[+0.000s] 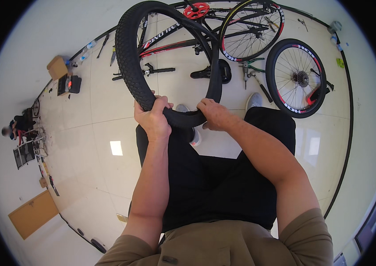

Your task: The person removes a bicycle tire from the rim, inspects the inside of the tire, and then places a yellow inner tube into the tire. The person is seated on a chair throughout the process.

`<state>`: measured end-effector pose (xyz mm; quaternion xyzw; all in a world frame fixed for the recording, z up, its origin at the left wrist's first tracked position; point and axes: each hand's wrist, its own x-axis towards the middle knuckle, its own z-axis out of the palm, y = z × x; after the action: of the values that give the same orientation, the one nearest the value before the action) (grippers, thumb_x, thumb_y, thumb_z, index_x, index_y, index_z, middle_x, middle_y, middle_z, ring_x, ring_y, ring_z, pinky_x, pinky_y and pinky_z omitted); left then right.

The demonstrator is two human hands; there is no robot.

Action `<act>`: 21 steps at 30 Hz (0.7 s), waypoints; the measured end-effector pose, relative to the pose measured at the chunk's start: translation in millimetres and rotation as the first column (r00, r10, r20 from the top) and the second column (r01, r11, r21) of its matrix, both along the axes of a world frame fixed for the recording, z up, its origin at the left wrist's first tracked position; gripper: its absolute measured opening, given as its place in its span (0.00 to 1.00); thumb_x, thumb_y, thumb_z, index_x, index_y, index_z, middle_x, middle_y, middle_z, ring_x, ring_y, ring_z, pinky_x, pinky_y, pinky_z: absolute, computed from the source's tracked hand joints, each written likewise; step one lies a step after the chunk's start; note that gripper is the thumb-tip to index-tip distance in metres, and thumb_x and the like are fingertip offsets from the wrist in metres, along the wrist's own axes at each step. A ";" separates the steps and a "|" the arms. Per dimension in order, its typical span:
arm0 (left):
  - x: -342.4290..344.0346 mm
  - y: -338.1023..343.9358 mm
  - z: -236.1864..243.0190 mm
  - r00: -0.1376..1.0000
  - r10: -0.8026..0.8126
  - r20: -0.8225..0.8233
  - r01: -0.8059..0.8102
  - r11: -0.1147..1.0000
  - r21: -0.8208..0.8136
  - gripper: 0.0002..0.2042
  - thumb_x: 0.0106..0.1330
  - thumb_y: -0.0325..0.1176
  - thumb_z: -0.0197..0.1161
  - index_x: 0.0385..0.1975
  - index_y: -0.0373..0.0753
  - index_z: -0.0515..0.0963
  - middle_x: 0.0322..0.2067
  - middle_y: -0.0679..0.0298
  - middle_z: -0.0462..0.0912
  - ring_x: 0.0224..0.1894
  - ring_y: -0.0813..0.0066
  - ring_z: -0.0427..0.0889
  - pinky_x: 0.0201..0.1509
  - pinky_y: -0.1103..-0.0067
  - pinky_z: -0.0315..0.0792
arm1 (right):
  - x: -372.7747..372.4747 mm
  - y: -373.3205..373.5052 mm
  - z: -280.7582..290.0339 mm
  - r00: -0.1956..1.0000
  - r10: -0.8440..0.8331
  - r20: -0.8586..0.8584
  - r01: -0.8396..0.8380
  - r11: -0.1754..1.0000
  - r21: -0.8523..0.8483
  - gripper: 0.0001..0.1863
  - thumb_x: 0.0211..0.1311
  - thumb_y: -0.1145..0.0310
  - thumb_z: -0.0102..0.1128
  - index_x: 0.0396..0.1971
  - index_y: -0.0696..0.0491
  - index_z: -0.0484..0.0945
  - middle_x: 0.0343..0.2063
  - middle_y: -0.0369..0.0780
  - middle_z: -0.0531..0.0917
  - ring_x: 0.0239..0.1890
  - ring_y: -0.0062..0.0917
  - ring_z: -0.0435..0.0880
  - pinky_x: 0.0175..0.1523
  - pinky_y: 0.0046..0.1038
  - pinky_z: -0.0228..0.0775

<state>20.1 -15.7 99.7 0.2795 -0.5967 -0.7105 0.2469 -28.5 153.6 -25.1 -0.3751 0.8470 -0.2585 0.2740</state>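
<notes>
A black knobbly bicycle tire [128, 57], off any wheel, stands upright in front of my knees as a tall loop. My left hand [153, 117] is wrapped round its lower left part, with the thumb on top. At the lower right, my right hand [214, 115] grips the same tire, fingers bent over its edge. The tread shows on the left side; on the right the band looks smooth and a little twisted. Whether an inner tube lies inside, I cannot tell.
Beyond the tire, a black and red bicycle frame [165, 37] lies on the tiled floor. A wheel [227, 40], a second wheel with a cassette [281, 88], a saddle [225, 71] and green-handled pliers [253, 66] lie nearby. An open toolbox [69, 85] stands left; another person [19, 124] is far left.
</notes>
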 end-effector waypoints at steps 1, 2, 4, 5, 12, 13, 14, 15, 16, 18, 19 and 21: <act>-0.2 -0.3 -0.8 1.000 0.001 -0.003 -0.001 1.000 0.002 0.19 0.53 0.19 0.63 0.46 0.28 0.69 0.24 0.59 0.77 0.22 0.69 0.78 0.33 0.69 0.80 | 0.1 0.4 -1.3 1.000 -0.015 0.002 0.015 1.000 -0.023 0.34 0.45 0.66 0.80 0.53 0.54 0.74 0.53 0.45 0.75 0.64 0.42 0.73 0.65 0.39 0.72; -0.9 -0.2 -1.6 1.000 0.004 -0.001 -0.004 1.000 -0.004 0.19 0.53 0.19 0.63 0.46 0.28 0.69 0.24 0.59 0.77 0.23 0.69 0.78 0.33 0.69 0.80 | 0.1 0.5 -2.7 1.000 -0.016 -0.006 0.016 1.000 -0.005 0.32 0.45 0.67 0.79 0.53 0.54 0.75 0.53 0.45 0.76 0.63 0.41 0.74 0.65 0.39 0.72; -1.1 0.4 -2.6 1.000 0.012 0.006 -0.012 1.000 -0.018 0.19 0.53 0.19 0.63 0.46 0.28 0.69 0.24 0.59 0.77 0.23 0.69 0.78 0.34 0.69 0.80 | 0.8 -1.0 -2.5 1.000 -0.014 -0.020 0.014 1.000 0.027 0.29 0.47 0.68 0.76 0.51 0.55 0.76 0.51 0.45 0.77 0.61 0.41 0.75 0.64 0.39 0.73; -1.2 0.4 -1.7 1.000 0.014 0.006 -0.014 1.000 -0.019 0.19 0.53 0.19 0.63 0.46 0.28 0.69 0.24 0.59 0.77 0.23 0.69 0.78 0.34 0.69 0.80 | 1.1 -1.9 -2.4 1.000 0.000 -0.022 0.001 0.999 0.038 0.27 0.47 0.68 0.75 0.50 0.55 0.77 0.50 0.45 0.78 0.60 0.41 0.76 0.63 0.39 0.73; -1.9 2.8 -0.3 1.000 0.011 0.021 -0.010 1.000 -0.022 0.18 0.53 0.19 0.64 0.45 0.27 0.71 0.25 0.59 0.77 0.23 0.71 0.78 0.35 0.69 0.81 | -0.2 -8.4 9.3 0.985 0.172 -0.026 -0.163 0.964 0.211 0.17 0.52 0.63 0.71 0.42 0.53 0.85 0.45 0.45 0.82 0.56 0.39 0.79 0.60 0.38 0.72; -1.9 2.4 -0.4 1.000 0.009 0.030 -0.008 1.000 -0.028 0.18 0.53 0.19 0.64 0.45 0.28 0.71 0.25 0.60 0.77 0.23 0.71 0.78 0.35 0.69 0.81 | -1.1 -10.2 11.4 0.975 0.222 -0.021 -0.210 0.945 0.252 0.17 0.53 0.62 0.71 0.42 0.53 0.86 0.45 0.45 0.83 0.56 0.39 0.80 0.60 0.37 0.72; -1.7 1.9 -0.2 0.999 0.009 0.035 -0.008 1.000 -0.026 0.18 0.53 0.19 0.64 0.45 0.28 0.71 0.25 0.59 0.77 0.23 0.71 0.78 0.35 0.69 0.81 | -1.7 -11.5 13.0 0.971 0.239 -0.005 -0.229 0.938 0.260 0.17 0.53 0.62 0.71 0.42 0.52 0.86 0.45 0.45 0.83 0.55 0.39 0.80 0.60 0.37 0.72; -1.9 2.1 -0.6 0.999 0.007 0.040 -0.006 1.000 -0.023 0.17 0.54 0.19 0.64 0.44 0.28 0.71 0.25 0.59 0.77 0.23 0.72 0.78 0.35 0.69 0.81 | -2.1 -11.7 13.1 0.967 0.253 0.010 -0.246 0.931 0.268 0.18 0.53 0.62 0.71 0.43 0.52 0.86 0.46 0.45 0.83 0.55 0.39 0.80 0.60 0.38 0.71; -1.9 2.5 -0.6 0.999 0.005 0.045 -0.004 1.000 -0.021 0.17 0.54 0.19 0.64 0.44 0.28 0.71 0.25 0.59 0.77 0.23 0.72 0.78 0.35 0.69 0.81 | -2.5 -11.5 13.2 0.963 0.267 0.026 -0.264 0.925 0.275 0.18 0.53 0.62 0.71 0.43 0.52 0.86 0.46 0.45 0.83 0.55 0.38 0.80 0.60 0.38 0.71; -2.4 3.2 0.1 0.998 -0.003 0.056 0.005 1.000 -0.029 0.17 0.54 0.19 0.64 0.44 0.28 0.71 0.25 0.60 0.77 0.22 0.72 0.78 0.35 0.69 0.81 | 1.3 -8.4 9.1 0.977 0.213 0.010 -0.211 0.955 0.209 0.18 0.53 0.62 0.71 0.44 0.52 0.86 0.46 0.46 0.83 0.55 0.39 0.80 0.59 0.39 0.72; -2.8 3.5 0.1 0.998 -0.008 0.060 0.010 0.999 -0.033 0.17 0.54 0.19 0.64 0.44 0.28 0.71 0.25 0.60 0.77 0.22 0.72 0.78 0.35 0.69 0.81 | 2.9 -6.3 6.8 0.983 0.185 0.003 -0.182 0.967 0.176 0.19 0.53 0.62 0.71 0.45 0.52 0.86 0.46 0.46 0.83 0.55 0.39 0.80 0.59 0.39 0.72; -2.9 2.1 -0.5 0.998 -0.014 0.069 0.016 0.999 -0.030 0.17 0.54 0.19 0.64 0.45 0.28 0.71 0.25 0.60 0.77 0.22 0.72 0.78 0.35 0.69 0.81 | 3.4 -4.4 6.8 0.986 0.164 0.023 -0.166 0.973 0.160 0.19 0.52 0.62 0.71 0.45 0.51 0.86 0.46 0.46 0.83 0.56 0.40 0.80 0.60 0.39 0.72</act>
<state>17.2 -13.6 99.1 0.2954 -0.6175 -0.6933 0.2252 -25.0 149.2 -18.3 -0.4195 0.8298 -0.1670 0.3280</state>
